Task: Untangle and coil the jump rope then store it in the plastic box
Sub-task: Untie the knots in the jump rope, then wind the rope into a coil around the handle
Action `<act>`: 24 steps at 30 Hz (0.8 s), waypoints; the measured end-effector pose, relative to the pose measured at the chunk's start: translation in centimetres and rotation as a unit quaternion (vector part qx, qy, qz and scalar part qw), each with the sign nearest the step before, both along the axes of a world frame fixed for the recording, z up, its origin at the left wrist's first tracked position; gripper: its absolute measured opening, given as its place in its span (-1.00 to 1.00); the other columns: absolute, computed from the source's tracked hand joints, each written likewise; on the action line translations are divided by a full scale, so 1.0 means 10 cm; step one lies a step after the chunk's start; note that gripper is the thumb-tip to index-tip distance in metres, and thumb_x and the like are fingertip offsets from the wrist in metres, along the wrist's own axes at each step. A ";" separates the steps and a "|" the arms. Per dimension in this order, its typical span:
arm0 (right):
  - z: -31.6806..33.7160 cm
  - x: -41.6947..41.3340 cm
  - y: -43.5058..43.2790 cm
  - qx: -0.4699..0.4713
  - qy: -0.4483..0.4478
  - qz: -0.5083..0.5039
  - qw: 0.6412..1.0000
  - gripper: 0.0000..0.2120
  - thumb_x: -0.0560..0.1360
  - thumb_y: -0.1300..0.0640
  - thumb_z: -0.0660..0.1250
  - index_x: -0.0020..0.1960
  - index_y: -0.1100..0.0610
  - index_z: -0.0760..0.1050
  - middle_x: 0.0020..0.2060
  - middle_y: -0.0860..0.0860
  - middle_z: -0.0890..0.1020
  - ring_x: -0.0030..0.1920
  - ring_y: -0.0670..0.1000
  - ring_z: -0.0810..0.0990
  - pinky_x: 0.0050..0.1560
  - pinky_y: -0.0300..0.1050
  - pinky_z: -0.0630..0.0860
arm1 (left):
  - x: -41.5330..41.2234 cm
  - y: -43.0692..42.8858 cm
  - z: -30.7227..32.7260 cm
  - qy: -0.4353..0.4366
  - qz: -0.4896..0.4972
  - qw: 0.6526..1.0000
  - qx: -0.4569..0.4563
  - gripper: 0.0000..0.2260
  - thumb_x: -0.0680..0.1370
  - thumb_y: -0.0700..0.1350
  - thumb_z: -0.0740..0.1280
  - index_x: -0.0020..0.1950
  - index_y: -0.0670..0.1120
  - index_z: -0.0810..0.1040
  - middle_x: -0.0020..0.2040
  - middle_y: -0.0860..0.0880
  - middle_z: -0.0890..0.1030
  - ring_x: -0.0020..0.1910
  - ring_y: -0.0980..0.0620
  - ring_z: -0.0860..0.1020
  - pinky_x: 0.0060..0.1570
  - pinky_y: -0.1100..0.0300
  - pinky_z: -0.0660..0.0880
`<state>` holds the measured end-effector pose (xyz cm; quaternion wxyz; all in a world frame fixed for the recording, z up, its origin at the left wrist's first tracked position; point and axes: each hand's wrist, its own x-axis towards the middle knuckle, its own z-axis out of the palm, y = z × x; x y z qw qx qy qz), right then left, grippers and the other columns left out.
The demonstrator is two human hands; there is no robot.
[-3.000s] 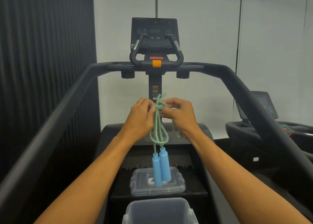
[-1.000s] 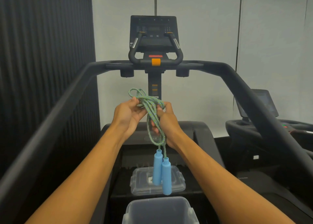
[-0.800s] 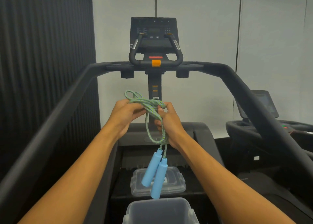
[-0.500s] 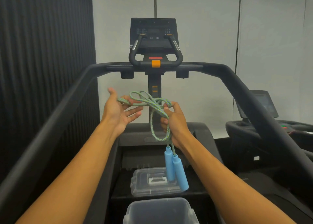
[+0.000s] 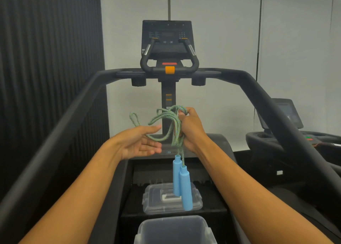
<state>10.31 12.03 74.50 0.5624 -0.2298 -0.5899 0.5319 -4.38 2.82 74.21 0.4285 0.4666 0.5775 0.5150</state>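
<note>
R hand fist-clenched on bunched green jump rope, chest height over treadmill. L hand flat, palm up, loops brushing fingertips. Blue handles dangle above lid; plastic box below, lidless.

Jump rope: braided green cord with a rough, speckled weave; its two handles look like matt blue foam or soft plastic. Box and lid: clear, slightly frosted plastic with a faint sheen. Treadmill rails: smooth matt black plastic; grips with bright metal strips. Left wall: dark, finely ribbed panelling
</note>
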 end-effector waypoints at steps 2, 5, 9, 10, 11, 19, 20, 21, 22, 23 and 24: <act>0.04 -0.03 -0.01 -0.024 0.031 0.013 0.999 -0.87 0.72 0.21 0.06 0.17 0.16 0.36 -0.32 0.06 0.43 -0.53 -0.09 0.31 -0.51 -0.20 0.25 | 0.03 -0.04 -0.07 0.023 -0.042 0.999 0.009 -0.56 0.45 -0.03 0.48 0.28 -0.16 0.57 0.11 -0.16 0.72 0.16 -0.11 0.67 0.27 -0.03 0.54; 0.11 -0.06 -0.03 -0.044 0.068 0.024 0.996 -0.86 0.70 0.27 0.01 0.10 0.12 0.32 -0.32 0.06 0.42 -0.48 -0.07 0.29 -0.47 -0.19 0.23 | 0.05 0.01 -0.25 0.039 -0.067 0.997 -0.001 -0.39 0.42 -0.12 0.55 0.42 -0.22 0.46 0.21 -0.07 0.69 0.30 -0.03 0.59 0.39 -0.08 0.41; 0.20 -0.13 -0.05 -0.049 0.100 0.011 0.994 -0.83 0.67 0.33 -0.01 0.12 0.15 0.32 -0.34 0.05 0.43 -0.48 -0.09 0.33 -0.47 -0.21 0.29 | 0.18 0.10 -0.55 0.033 -0.080 0.996 0.003 -0.27 0.35 -0.03 0.61 0.44 -0.01 0.37 0.20 0.01 0.70 0.28 0.01 0.58 0.43 -0.12 0.33; 0.21 -0.15 -0.05 -0.049 0.106 0.010 0.993 -0.82 0.67 0.33 -0.01 0.10 0.15 0.32 -0.35 0.05 0.44 -0.49 -0.09 0.34 -0.47 -0.22 0.30 | 0.25 0.10 -0.60 0.046 -0.074 0.996 0.011 -0.32 0.36 0.00 0.61 0.41 0.01 0.41 0.20 0.01 0.69 0.28 0.01 0.58 0.43 -0.10 0.35; 0.22 -0.16 -0.06 -0.047 0.109 0.006 0.993 -0.81 0.66 0.34 -0.01 0.08 0.16 0.33 -0.36 0.04 0.44 -0.48 -0.09 0.35 -0.47 -0.22 0.31 | 0.32 0.10 -0.64 0.053 -0.063 0.996 0.024 -0.40 0.38 0.02 0.60 0.37 0.00 0.47 0.21 -0.01 0.68 0.26 0.00 0.58 0.41 -0.06 0.40; 0.24 -0.13 -0.04 -0.034 0.108 -0.003 0.994 -0.70 0.65 0.38 0.02 -0.20 0.17 0.34 -0.37 0.08 0.45 -0.45 -0.04 0.40 -0.42 -0.20 0.36 | 0.46 0.11 -0.60 -0.015 -0.017 0.988 0.151 -0.82 0.62 -0.20 0.28 0.15 -0.23 0.60 0.06 -0.20 0.68 0.11 -0.16 0.64 0.28 -0.11 0.51; 0.23 -0.12 -0.04 -0.035 0.107 -0.003 0.994 -0.69 0.65 0.38 0.02 -0.20 0.17 0.33 -0.37 0.08 0.44 -0.45 -0.04 0.40 -0.41 -0.19 0.36 | 0.47 0.09 -0.58 -0.046 -0.018 0.985 0.163 -0.81 0.61 -0.23 0.25 0.15 -0.24 0.59 0.00 -0.24 0.65 0.04 -0.19 0.63 0.25 -0.12 0.52; 0.23 -0.10 -0.05 -0.032 0.098 -0.006 0.995 -0.70 0.65 0.38 0.02 -0.19 0.17 0.34 -0.36 0.09 0.45 -0.44 -0.03 0.41 -0.40 -0.19 0.38 | 0.48 0.08 -0.57 -0.067 -0.021 0.983 0.169 -0.81 0.61 -0.24 0.23 0.13 -0.24 0.60 -0.05 -0.26 0.63 0.00 -0.19 0.61 0.23 -0.13 0.52; 0.23 -0.10 -0.06 -0.028 0.091 -0.009 0.995 -0.73 0.65 0.38 0.02 -0.16 0.19 0.35 -0.34 0.10 0.46 -0.43 -0.03 0.44 -0.38 -0.18 0.41 | 0.49 0.08 -0.56 -0.072 -0.017 0.983 0.169 -0.80 0.62 -0.22 0.23 0.09 -0.24 0.63 -0.08 -0.25 0.63 -0.03 -0.17 0.61 0.21 -0.12 0.54; 0.23 -0.08 -0.06 -0.021 0.077 -0.016 0.997 -0.75 0.66 0.37 0.03 -0.12 0.20 0.37 -0.31 0.11 0.48 -0.42 -0.02 0.50 -0.36 -0.18 0.47 | 0.49 0.08 -0.56 -0.065 -0.009 0.984 0.165 -0.79 0.62 -0.18 0.25 0.05 -0.24 0.65 -0.09 -0.22 0.64 -0.05 -0.14 0.61 0.18 -0.09 0.55; 0.24 -0.07 -0.04 -0.013 0.064 -0.026 0.998 -0.78 0.66 0.35 0.04 -0.08 0.19 0.38 -0.26 0.12 0.52 -0.38 0.00 0.57 -0.32 -0.16 0.53 | 0.48 0.07 -0.55 -0.056 0.000 0.986 0.160 -0.78 0.63 -0.14 0.28 0.01 -0.24 0.66 -0.11 -0.19 0.65 -0.07 -0.11 0.61 0.15 -0.06 0.56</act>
